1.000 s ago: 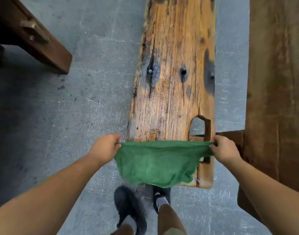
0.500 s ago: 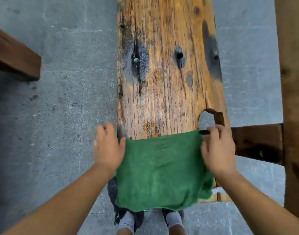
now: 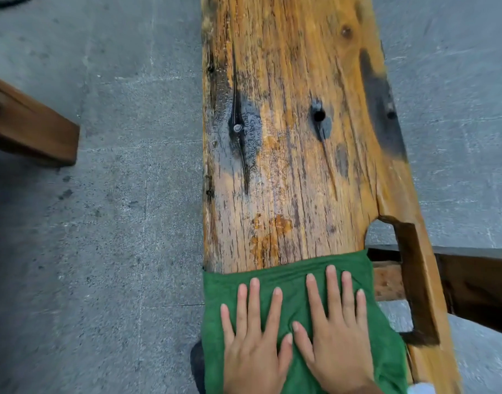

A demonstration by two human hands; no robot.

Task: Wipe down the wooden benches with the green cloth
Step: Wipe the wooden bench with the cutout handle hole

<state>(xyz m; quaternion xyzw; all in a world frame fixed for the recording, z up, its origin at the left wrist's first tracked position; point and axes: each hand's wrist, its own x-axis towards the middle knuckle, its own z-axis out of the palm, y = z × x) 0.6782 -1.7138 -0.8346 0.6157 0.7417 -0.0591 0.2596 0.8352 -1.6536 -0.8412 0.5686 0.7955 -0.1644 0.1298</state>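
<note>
Two hands, both bare. The left hand (image 3: pixel 255 345) shows as far as the wrist, where the bottom edge of the view cuts it off. Long, slim fingers (image 3: pixel 254 305); nails short, trimmed close, pale and plain. The right hand (image 3: pixel 337 336) is likewise bare to the wrist, with the same short pale nails and faint creases at the knuckles. Low down, left of the left hand: dark rounded shape (image 3: pixel 197 362), partly hidden, perhaps the toe of a dark shoe; cannot confirm. Bottom edge, right of the right hand: small pale patch (image 3: pixel 420 389), too blurred to identify.
</note>
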